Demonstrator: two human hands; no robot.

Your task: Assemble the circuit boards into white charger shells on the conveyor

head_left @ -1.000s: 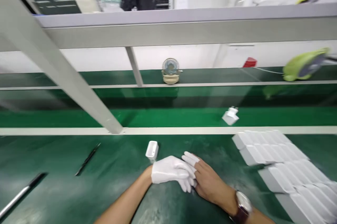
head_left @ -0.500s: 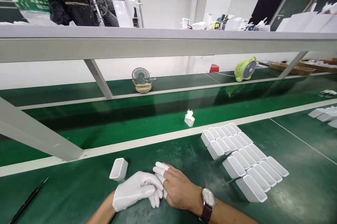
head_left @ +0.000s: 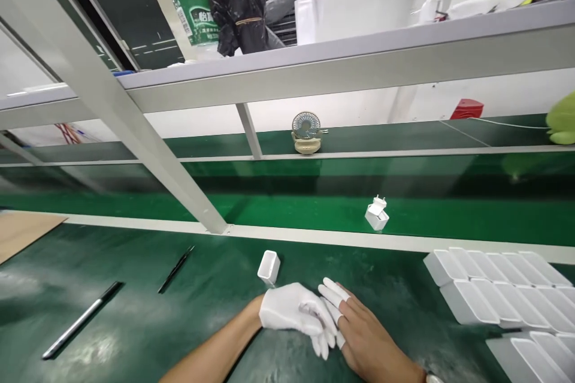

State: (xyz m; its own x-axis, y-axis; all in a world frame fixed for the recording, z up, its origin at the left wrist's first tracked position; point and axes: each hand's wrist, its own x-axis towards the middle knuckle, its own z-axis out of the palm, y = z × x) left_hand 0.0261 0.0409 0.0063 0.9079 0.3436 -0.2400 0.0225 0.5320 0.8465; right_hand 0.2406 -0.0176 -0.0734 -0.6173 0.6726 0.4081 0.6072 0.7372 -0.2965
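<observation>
My left hand (head_left: 294, 309), in a white glove, rests on the green worktop (head_left: 215, 317) with its fingers loosely bent and apart. Its fingertips touch the fingers of my right hand (head_left: 363, 329), which wears white finger covers and lies with fingers stretched out. Nothing shows in either hand. Just beyond the left hand stands a small white open-topped plastic case (head_left: 269, 267). Rows of similar white cases (head_left: 476, 305) stand to the right, cut off by the picture's edge. A white plug piece sits on another white case (head_left: 376, 218) on the bright green strip ahead.
Black tweezers (head_left: 176, 269) and a silver-and-black pen-like tool (head_left: 83, 320) lie left. A slanting metal post (head_left: 148, 143) rises to the shelf edge (head_left: 341, 68) overhead. A small fan (head_left: 306, 131) stands at the back. Brown board (head_left: 27, 230) lies far left.
My view has turned left, bringing the pen-like tool and brown board into sight and pushing the case rows toward the right edge. My hands remain together in nearly the same pose.
</observation>
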